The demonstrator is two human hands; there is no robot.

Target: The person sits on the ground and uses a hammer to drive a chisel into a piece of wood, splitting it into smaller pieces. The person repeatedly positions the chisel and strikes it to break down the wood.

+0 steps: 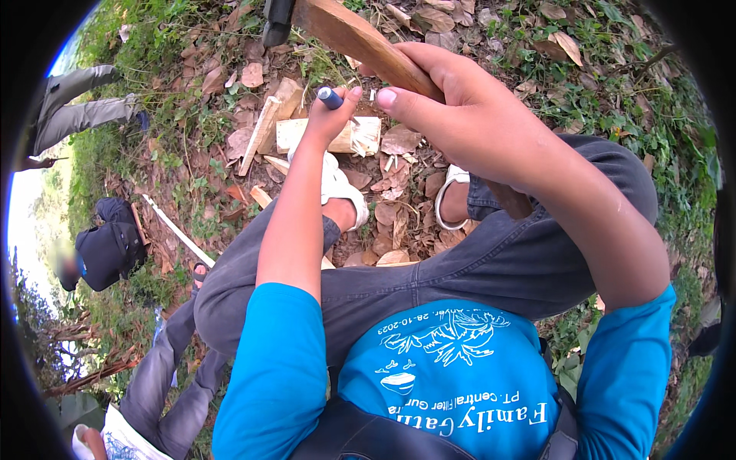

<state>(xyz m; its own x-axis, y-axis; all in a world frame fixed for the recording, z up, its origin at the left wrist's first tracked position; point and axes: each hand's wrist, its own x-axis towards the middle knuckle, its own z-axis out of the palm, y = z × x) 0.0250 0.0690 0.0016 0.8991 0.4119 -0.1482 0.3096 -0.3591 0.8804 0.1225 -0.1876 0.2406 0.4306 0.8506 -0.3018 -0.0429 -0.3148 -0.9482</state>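
My right hand is wrapped round the wooden handle of a hammer. Its dark head is raised at the top edge, up and left of my hand, and is partly cut off. The handle's butt end sticks out below my wrist. In my left hand is a chisel, its blue handle end showing above my closed fingers. The thin blade points down at a pale wooden block on the ground; its tip's contact is hard to make out. Splintered, lifted wood shows on the block's right part.
More cut wood pieces lie left of the block, with chips and dry leaves around. My sandalled feet are close below it. A black backpack and a long pale stick are at left. Other people's legs show on the left.
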